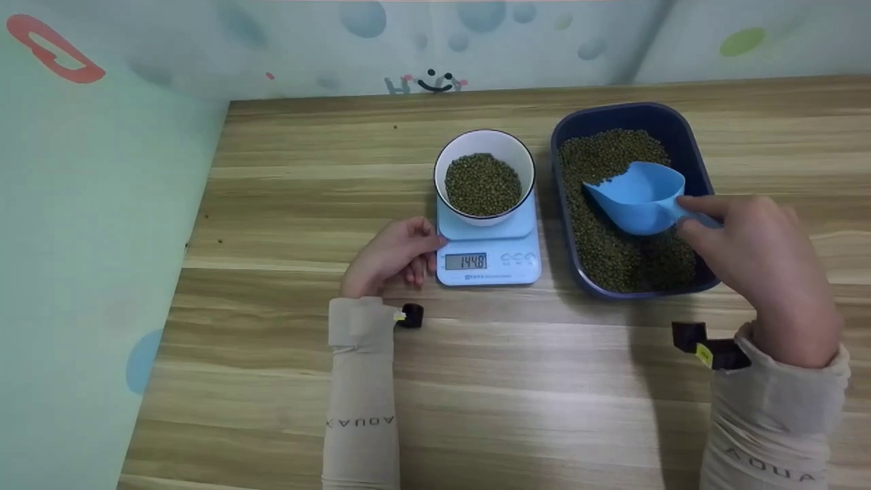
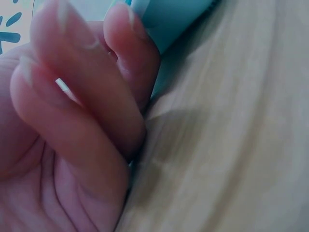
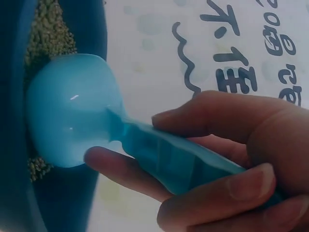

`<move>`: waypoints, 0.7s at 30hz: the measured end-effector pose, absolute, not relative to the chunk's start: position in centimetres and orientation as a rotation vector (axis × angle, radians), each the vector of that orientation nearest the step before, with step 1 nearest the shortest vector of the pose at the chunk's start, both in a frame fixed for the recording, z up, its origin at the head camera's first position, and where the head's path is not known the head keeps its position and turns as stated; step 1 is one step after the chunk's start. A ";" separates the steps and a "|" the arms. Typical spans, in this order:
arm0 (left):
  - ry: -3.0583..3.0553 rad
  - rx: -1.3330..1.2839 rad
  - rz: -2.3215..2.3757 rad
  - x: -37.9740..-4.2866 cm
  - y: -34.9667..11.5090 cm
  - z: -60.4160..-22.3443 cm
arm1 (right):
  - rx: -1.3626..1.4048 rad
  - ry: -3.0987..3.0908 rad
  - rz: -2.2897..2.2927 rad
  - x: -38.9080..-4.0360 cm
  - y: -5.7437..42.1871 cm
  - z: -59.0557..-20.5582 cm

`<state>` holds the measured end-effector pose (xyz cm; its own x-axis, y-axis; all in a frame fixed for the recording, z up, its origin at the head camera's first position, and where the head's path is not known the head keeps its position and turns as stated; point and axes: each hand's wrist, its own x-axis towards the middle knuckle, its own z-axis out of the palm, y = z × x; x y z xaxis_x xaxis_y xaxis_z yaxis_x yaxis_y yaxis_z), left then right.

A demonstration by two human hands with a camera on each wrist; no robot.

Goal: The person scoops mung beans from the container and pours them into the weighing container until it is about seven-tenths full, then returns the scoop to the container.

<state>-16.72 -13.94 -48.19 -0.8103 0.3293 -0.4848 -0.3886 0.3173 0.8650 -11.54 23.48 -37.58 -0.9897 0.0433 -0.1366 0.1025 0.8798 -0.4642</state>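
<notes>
My right hand grips the handle of a light blue plastic scoop, in the right wrist view with thumb and fingers around it. The scoop sits low in a dark blue tub of mung beans, its lip among the beans. My left hand rests on the table, fingers loosely curled, fingertips touching the left edge of a light blue kitchen scale. The scale's display reads 144.8. On its platform stands a white bowl with a dark rim, partly filled with mung beans.
The wood-grain table meets a patterned wall covering at the back and a pale green one at the left. A few stray beans lie at the left. Black wrist cameras sit by both cuffs.
</notes>
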 end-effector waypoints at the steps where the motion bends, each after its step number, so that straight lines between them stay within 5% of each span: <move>1: 1.986 -0.051 1.544 -16.7 -13.9 -48.2 | 0.115 2.926 -0.738 -11.7 23.4 -37.7; 21: 1.996 -0.052 1.551 -16.6 -13.9 -48.1 | 0.022 2.945 -0.943 -14.1 22.4 -40.2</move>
<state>-16.62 -13.87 -48.10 -0.8171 0.3234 -0.4772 -0.3825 0.3152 0.8685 -14.06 22.36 -40.16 -0.9987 -0.0013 -0.0514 0.0288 0.8140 -0.5802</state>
